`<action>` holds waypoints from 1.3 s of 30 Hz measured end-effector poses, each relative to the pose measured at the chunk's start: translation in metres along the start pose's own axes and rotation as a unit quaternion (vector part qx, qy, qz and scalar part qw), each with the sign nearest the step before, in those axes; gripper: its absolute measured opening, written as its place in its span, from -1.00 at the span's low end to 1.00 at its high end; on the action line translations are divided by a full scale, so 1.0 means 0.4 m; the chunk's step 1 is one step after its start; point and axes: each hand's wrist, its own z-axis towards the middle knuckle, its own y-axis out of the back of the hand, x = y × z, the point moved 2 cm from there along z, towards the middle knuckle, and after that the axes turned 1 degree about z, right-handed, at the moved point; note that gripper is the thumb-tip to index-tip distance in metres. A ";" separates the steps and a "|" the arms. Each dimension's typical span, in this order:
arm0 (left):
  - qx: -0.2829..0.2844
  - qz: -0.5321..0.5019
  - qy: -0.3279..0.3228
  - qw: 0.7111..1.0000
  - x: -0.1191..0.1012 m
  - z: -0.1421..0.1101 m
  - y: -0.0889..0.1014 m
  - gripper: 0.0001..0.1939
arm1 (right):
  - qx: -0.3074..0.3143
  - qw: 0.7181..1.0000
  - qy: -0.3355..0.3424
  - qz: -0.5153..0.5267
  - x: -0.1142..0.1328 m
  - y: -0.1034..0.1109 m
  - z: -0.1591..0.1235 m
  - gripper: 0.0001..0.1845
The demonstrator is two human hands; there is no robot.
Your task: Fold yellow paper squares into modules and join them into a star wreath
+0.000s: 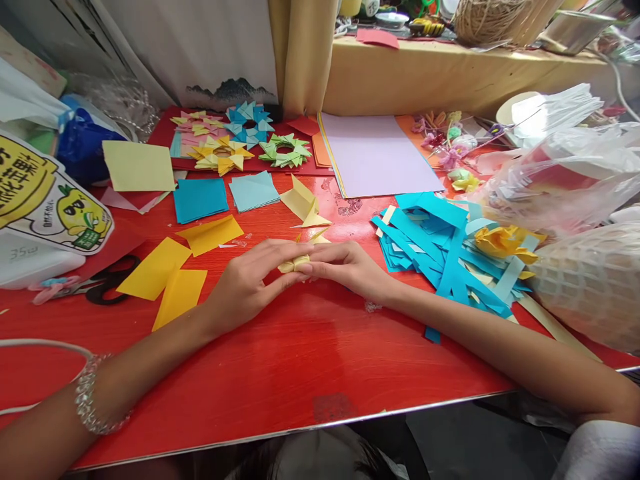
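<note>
- At the red worktop, your left hand and right hand meet, fingertips pinching a small folded pale-yellow paper between them.
- You appear to be at the creasing step; your fingers hide part of the folds.
- Just beyond your grip lies a loose pale-yellow piece, partly folded, with a green origami ring farther back.
- The next move seems to call for edges kept aligned and light, even pressure, since thin paper could slip or crumple.
</note>
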 end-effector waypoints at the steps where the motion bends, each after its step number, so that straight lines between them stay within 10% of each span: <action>1: -0.005 0.001 0.001 1.000 -0.001 0.000 0.001 -0.68 | 0.000 1.000 0.003 0.000 0.000 0.000 0.000 -0.69; 12: -0.053 -0.052 0.154 0.985 0.004 0.001 0.009 -0.65 | -0.048 0.998 -0.004 0.034 -0.004 0.004 0.002 -0.68; 39: -0.135 0.106 -0.079 0.982 -0.010 -0.004 0.010 -0.66 | -0.058 0.990 -0.001 0.132 -0.008 0.014 0.002 -0.83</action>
